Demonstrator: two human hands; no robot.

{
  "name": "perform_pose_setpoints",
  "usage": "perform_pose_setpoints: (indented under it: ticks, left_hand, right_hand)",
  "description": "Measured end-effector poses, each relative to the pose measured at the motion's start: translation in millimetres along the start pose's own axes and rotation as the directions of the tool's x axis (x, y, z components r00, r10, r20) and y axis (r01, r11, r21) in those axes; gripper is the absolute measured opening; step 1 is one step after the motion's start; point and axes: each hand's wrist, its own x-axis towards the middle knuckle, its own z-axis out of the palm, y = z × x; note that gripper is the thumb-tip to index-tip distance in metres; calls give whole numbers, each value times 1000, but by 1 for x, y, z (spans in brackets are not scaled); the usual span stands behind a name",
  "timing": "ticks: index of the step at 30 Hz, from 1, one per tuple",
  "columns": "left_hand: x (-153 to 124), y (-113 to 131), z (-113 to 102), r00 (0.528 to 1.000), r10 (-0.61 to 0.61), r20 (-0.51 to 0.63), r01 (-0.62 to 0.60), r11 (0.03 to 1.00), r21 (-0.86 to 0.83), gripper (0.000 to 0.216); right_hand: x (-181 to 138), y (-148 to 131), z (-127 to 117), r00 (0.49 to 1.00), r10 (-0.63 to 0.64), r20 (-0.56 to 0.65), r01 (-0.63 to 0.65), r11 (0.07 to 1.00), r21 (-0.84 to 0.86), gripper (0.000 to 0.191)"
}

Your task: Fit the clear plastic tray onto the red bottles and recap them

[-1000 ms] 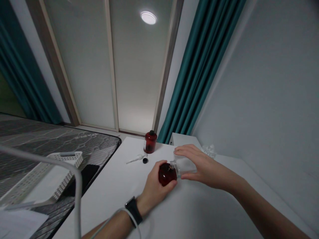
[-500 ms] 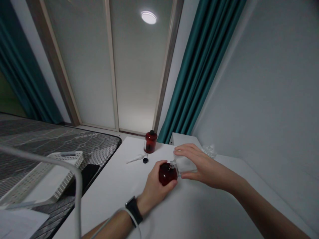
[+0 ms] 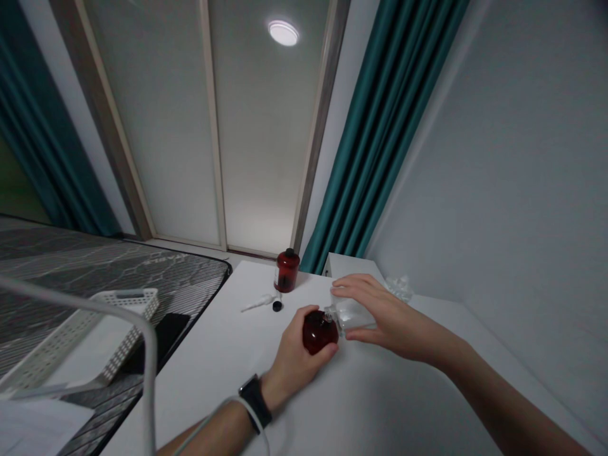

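The small red bottle sat low in the middle of the frame, just above the white tabletop, gripped in the left hand. The left fingers were curled closed around its lower side, and a dark watch showed on that wrist. The clear bottle lay tipped on its side just right of the red one, its neck pointing left and meeting the red bottle's top. The right hand came in from the lower right and held it, the fingers wrapped over the top and the thumb underneath, clamped on the clear body. Whether anything flowed between the two could not be told.

Further back on the tabletop, above and left of the hands, a second red bottle with a black cap stood upright near the far edge. Just in front of it lay a white pump tube and, beside that, a small black cap. Behind the right hand, some crumpled clear plastic rested near the wall.

At the left of the frame a white basket lay on a grey patterned mattress, with a flat black thing beside it. A teal curtain hung at the upper right, and a white cable crossed the lower left corner.
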Motion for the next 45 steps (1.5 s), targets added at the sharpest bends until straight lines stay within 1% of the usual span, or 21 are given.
perform_pose_setpoints:
  ticks: [15,30,36,45]
  left_hand:
    - [-1,-2,1,1000,-17,13,17,1000,-1,56]
    - [0,-3,1,999,-22,25,22,1000,-12,56]
    - [0,-3,1,1000,-18,16,18,1000,-20,57]
    - [-1,-5,2,1000,-13,12,13,1000,-21,56]
  right_hand:
    - [0,2,2,999,-44,-9,44,999,-10,60]
    - [1,0,1,999,-51,-5,51,997,-52,59]
    - [0,2,2,996,-84,-26,82,994,-75,58]
    - [3,-2,1,995,-98,-15,96,988,-124,54]
